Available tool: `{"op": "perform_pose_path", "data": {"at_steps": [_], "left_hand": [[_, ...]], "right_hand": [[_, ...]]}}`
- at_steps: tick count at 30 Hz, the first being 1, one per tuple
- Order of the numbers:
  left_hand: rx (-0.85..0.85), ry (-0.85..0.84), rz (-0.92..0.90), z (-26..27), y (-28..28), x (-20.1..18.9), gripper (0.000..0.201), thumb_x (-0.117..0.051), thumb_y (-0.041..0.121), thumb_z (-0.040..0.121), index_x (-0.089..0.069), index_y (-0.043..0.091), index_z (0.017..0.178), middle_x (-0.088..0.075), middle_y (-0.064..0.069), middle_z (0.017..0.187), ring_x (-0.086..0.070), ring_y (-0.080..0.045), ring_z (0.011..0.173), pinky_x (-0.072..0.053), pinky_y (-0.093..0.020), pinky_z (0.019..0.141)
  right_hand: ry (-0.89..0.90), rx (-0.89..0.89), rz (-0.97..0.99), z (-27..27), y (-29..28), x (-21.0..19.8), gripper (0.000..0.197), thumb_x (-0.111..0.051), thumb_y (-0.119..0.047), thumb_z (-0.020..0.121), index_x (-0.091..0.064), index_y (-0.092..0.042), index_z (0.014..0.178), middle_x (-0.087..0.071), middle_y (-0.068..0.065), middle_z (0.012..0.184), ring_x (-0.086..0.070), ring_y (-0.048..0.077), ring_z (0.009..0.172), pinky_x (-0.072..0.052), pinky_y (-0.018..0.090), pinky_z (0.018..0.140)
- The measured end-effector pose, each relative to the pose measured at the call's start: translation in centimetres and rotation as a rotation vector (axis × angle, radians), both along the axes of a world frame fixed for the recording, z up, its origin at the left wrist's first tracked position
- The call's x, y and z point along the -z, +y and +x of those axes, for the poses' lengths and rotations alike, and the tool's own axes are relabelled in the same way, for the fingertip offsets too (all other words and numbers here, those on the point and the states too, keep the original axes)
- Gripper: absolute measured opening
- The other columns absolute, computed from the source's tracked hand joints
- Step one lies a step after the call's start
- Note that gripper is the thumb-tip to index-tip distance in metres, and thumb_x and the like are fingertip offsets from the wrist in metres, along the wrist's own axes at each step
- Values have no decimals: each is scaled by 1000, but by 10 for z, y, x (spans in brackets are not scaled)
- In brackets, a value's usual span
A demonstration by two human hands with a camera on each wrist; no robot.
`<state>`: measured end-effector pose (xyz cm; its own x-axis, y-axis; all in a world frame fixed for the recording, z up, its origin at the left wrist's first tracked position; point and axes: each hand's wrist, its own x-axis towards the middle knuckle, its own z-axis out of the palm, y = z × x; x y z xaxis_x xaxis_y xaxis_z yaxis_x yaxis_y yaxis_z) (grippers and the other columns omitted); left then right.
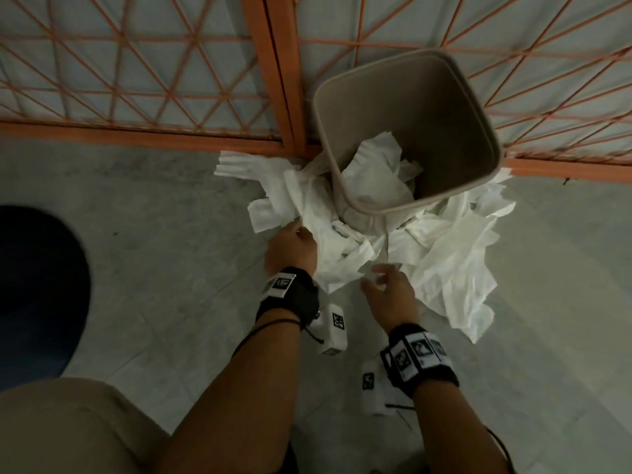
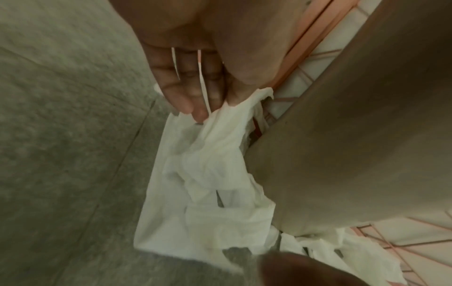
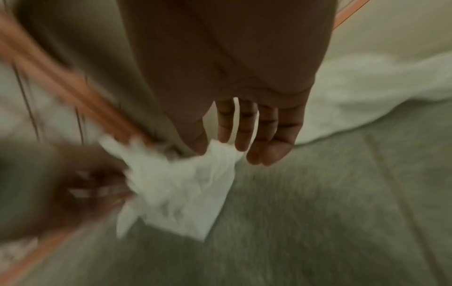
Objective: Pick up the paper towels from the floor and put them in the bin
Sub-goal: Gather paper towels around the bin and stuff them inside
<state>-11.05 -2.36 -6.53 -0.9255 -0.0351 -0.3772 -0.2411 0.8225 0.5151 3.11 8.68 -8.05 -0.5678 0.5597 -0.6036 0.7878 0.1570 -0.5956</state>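
Observation:
A beige bin (image 1: 444, 107) stands on the floor against an orange fence, with crumpled white paper towels (image 1: 376, 172) inside it. More white paper towels (image 1: 455, 268) lie heaped on the floor around its base. My left hand (image 1: 294, 241) is at the left of the heap, and its fingers and thumb pinch a paper towel (image 2: 210, 151) next to the bin's wall (image 2: 354, 135). My right hand (image 1: 379, 278) hovers at the near edge of the heap. Its fingers (image 3: 266, 135) are straight and spread, and its tips touch a corner of a towel (image 3: 176, 189).
An orange lattice fence (image 1: 287, 80) runs behind the bin. A dark blue rounded object (image 1: 34, 285) sits at the far left. My knee in beige trousers (image 1: 85, 425) is at the bottom left. The grey tiled floor (image 1: 171, 234) spreads around the heap.

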Motion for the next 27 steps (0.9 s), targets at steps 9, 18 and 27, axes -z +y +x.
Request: {"op": "perform_pose_path", "data": {"at_steps": [9,18,27], "left_hand": [[-177,265,312,19,-38,-49,6,-57,13,90,-63,15,89,-54,11,66,-51,-7,61,-38,-2,53],[-60,286,605,25,-24,-97,12,-54,11,89,-65,15,90,-61,9,75,-54,-3,69,-44,-20,67],[318,309,784,44,34,-176,14,-66,8,90,-65,22,91,-69,10,75,-61,0,66,-49,-16,60]], "right_hand": [[-140,-278,186,-43,0,49,55,-66,-37,86,-41,-23,132,-48,10,133,-56,36,118,-51,46,92],[-82,-136,56,-8,14,16,35,-61,-35,91,-63,-17,120,-54,13,130,-57,33,117,-45,37,100],[536,52,-629,-13,36,-155,18,-60,-31,95,-70,-19,104,-72,1,98,-69,16,92,-55,34,88]]}}
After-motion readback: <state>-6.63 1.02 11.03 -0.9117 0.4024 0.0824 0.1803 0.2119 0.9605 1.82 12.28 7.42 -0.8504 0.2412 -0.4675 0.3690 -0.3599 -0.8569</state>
